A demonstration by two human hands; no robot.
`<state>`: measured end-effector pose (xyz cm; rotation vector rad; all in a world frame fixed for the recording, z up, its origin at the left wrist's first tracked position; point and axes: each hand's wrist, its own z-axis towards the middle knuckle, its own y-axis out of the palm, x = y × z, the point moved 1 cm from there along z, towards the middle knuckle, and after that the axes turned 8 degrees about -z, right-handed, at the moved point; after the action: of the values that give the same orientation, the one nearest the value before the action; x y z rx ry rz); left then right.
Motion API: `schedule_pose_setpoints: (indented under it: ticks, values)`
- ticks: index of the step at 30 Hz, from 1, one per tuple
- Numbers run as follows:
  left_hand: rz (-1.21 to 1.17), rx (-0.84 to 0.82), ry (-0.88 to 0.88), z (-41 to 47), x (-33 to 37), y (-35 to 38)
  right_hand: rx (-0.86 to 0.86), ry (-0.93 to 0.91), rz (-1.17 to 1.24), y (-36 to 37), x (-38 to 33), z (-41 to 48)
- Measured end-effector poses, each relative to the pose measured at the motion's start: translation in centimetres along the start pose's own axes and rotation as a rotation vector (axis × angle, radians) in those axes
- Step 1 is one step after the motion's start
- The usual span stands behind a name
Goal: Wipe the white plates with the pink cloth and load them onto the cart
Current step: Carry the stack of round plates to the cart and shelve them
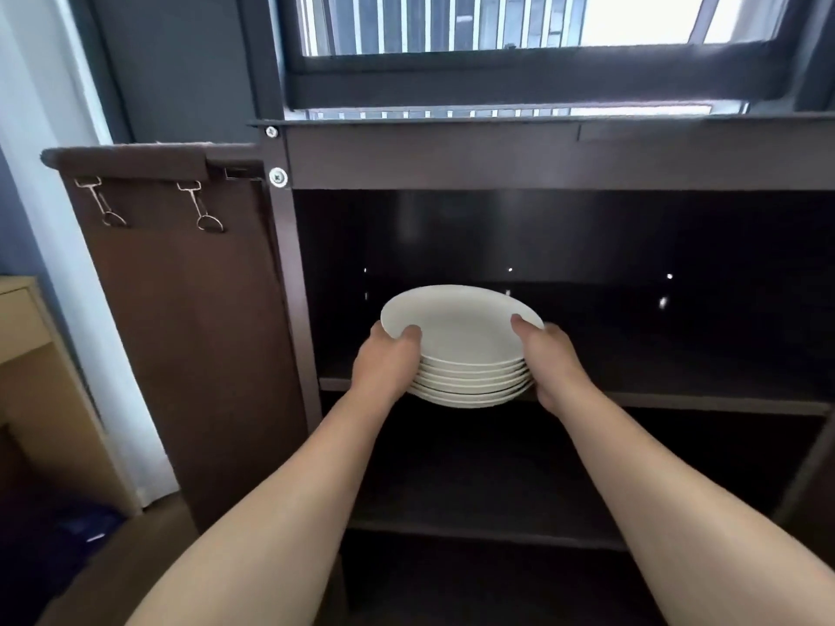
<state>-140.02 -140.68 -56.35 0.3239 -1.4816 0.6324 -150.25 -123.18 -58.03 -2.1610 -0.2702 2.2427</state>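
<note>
Fingers [409, 335] were clamped on the stack of white plates [461, 329], left hand [386, 361] and right hand [553, 359] at opposite rims, at the cart [497, 158] shelf's front edge. Heavy, glazed, breakable: best supported from underneath, it was judged.

1. The white plates [461, 336] are showing a smooth, softly glossy glazed surface, like ceramic.
2. The cart [497, 160] is looking dark brown, smooth and semi-matt; its inner back panel is catching small bright reflections.
3. A screw head [278, 177] on its post is gleaming as bright metal.
4. The brown side bag [189, 336] is looking like matt cloth, rougher along its top hem.
5. The wire clips [199, 205] are shining as thin silvery metal.
6. The desk [20, 323] is showing pale, matt wood-look board.
7. The window frame [519, 81] is appearing dark and matt.
</note>
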Motion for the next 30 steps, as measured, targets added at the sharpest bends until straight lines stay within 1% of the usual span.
schedule_pose_setpoints:
  ticks: [4,10,12,14,16,19,20,22,25,28,30]
  values:
    - [0.036,-0.001,0.026,1.2,-0.2,0.0,0.011,-0.037,-0.006,0.5,0.1,1.1]
    - [0.043,0.011,0.016,3.8,-0.6,0.1,0.004,-0.029,-0.039,1.5,0.1,2.5]
    - [0.026,0.015,0.013,4.4,-0.7,0.0,0.026,-0.067,-0.071,2.0,-0.1,2.7]
    - [0.039,0.046,0.046,5.2,-1.3,0.2,0.049,-0.125,-0.147,2.4,-0.4,2.3]
    - [0.067,0.045,0.152,4.9,-2.3,0.4,0.068,-0.223,-0.235,2.7,-0.3,1.3]
    - [0.066,-0.025,0.421,2.8,-4.5,0.7,0.050,-0.426,-0.294,3.3,1.4,-1.1]
    - [0.080,-0.037,0.466,2.7,-5.2,0.8,0.033,-0.452,-0.335,3.4,1.8,-1.7]
    - [0.150,-0.038,0.502,3.1,-5.7,0.9,0.020,-0.481,-0.402,3.5,2.3,-1.6]
    - [0.302,-0.016,0.504,4.3,-5.1,0.7,-0.006,-0.470,-0.490,3.6,1.9,-0.4]
    - [0.493,0.008,0.419,5.8,-4.4,0.6,-0.018,-0.433,-0.582,4.2,1.4,1.2]
    - [0.580,0.008,0.356,6.9,-3.8,0.7,-0.028,-0.402,-0.632,4.7,0.7,2.4]
